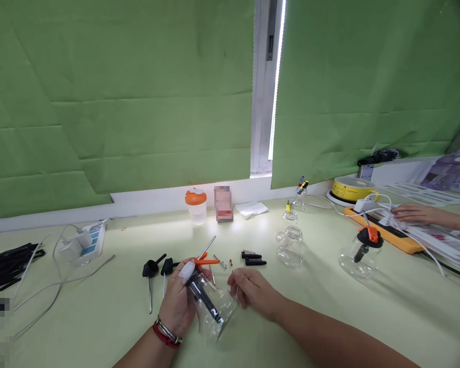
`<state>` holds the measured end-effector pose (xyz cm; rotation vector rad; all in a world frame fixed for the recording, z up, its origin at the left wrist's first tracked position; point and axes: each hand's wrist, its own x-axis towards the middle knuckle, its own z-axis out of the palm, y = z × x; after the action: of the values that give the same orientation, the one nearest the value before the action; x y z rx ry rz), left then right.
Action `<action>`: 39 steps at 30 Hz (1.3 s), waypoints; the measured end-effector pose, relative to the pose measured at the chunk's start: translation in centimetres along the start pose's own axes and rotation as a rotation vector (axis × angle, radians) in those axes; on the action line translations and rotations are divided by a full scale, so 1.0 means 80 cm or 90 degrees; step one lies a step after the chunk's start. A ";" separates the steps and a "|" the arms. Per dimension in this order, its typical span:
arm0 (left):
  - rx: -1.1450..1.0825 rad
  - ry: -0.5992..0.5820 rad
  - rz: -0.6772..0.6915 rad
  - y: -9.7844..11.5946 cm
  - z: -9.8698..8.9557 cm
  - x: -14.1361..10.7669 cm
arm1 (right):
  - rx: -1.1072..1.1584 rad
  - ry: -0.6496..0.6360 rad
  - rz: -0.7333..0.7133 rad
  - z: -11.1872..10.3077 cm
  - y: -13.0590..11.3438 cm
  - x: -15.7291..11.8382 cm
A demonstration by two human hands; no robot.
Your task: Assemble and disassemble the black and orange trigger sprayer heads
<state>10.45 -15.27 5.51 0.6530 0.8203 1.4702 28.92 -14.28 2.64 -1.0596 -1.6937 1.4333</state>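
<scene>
My left hand point(178, 301), with a white covering on the thumb, is wrapped round a clear glass container point(214, 312) that lies tilted, a black tube-like part inside it. Just right of the glass, my right hand point(253, 291) has its fingertips pinched together; what they hold, if anything, is too small to tell. Beyond the hands are an orange-handled tool point(208, 261), small metal parts point(223, 263) and black pieces with springs point(253, 257). Two black parts with metal rods, one of them point(150, 268) further left, lie beside my left hand.
An orange-lidded cup point(196, 207) stands at the back near a white tissue point(252, 209). Glass jars point(290, 250) and an orange-topped glass container point(368, 245) are on the right. Another person's hand point(417, 213) rests on white cables. A power strip point(92, 243) and cables lie left.
</scene>
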 end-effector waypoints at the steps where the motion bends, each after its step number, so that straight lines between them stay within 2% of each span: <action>1: 0.020 0.028 0.030 0.000 0.002 -0.001 | 0.095 -0.091 0.039 0.003 -0.003 -0.006; 3: 0.066 0.063 0.076 0.000 0.004 -0.002 | 0.257 -0.190 0.093 0.010 -0.010 -0.015; 4: 0.094 0.065 0.091 -0.001 0.005 -0.004 | 0.311 -0.194 0.107 0.012 -0.014 -0.018; 8: 0.223 0.018 0.148 -0.003 0.000 -0.006 | 0.391 -0.067 0.125 0.012 -0.027 -0.021; 12: 0.417 -0.034 0.159 -0.002 -0.005 -0.005 | 0.397 0.032 0.078 0.001 -0.034 -0.018; 14: 0.475 -0.052 0.161 0.000 -0.003 -0.003 | 0.330 0.052 0.038 -0.003 -0.034 -0.019; 16: 0.481 -0.047 0.144 0.004 0.000 -0.002 | 0.197 0.079 -0.042 -0.007 -0.034 -0.022; 17: 0.467 -0.041 0.115 0.005 0.002 -0.001 | 0.100 0.079 -0.113 -0.009 -0.035 -0.024; 20: 0.390 -0.029 -0.011 0.009 0.006 0.000 | -0.241 0.024 -0.401 -0.016 -0.037 -0.031; 22: 0.349 -0.019 -0.046 0.009 0.006 0.001 | -0.393 -0.006 -0.519 -0.020 -0.038 -0.032; 23: 0.339 -0.011 -0.040 0.008 0.006 0.001 | -0.419 0.001 -0.520 -0.022 -0.037 -0.031; 24: 0.335 0.000 -0.027 0.007 0.005 0.001 | -0.411 0.017 -0.480 -0.023 -0.036 -0.030; 26: 0.346 0.024 0.018 0.005 0.001 0.003 | -0.300 0.004 -0.314 -0.024 -0.033 -0.026; 28: 0.382 0.036 0.072 0.002 -0.003 0.005 | -0.129 -0.076 -0.111 -0.023 -0.030 -0.022; 30: 0.416 0.040 0.101 0.000 -0.007 0.007 | -0.034 -0.141 0.000 -0.022 -0.028 -0.020; 31: 0.424 0.041 0.099 0.000 -0.008 0.008 | -0.048 -0.131 -0.009 -0.022 -0.029 -0.021; 34: 0.402 0.039 0.062 0.000 -0.007 0.008 | -0.226 -0.022 -0.211 -0.025 -0.033 -0.025; 36: 0.386 0.039 0.058 0.001 -0.005 0.007 | -0.270 0.010 -0.281 -0.027 -0.036 -0.027; 37: 0.388 0.043 0.066 0.001 -0.005 0.006 | -0.235 0.011 -0.260 -0.027 -0.037 -0.027; 39: 0.407 0.049 0.092 0.000 -0.005 0.004 | -0.096 -0.017 -0.135 -0.025 -0.035 -0.025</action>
<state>10.14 -14.96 5.23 1.1540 1.3455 1.3608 31.08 -15.38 5.77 -0.9109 -1.8956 1.2056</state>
